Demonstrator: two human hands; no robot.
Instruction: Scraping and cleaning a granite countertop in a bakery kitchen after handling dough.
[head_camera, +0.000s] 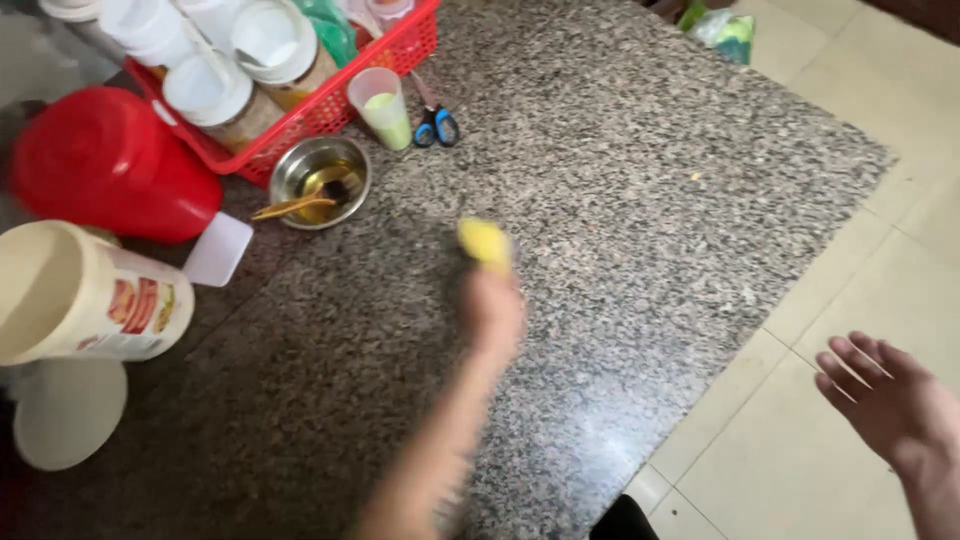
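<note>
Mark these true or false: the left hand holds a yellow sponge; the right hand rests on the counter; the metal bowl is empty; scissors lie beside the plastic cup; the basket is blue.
1. The left hand holds a yellow sponge: true.
2. The right hand rests on the counter: false, it is open over the floor tiles.
3. The metal bowl is empty: false, a utensil lies in it.
4. Scissors lie beside the plastic cup: true.
5. The basket is blue: false, red.
</note>
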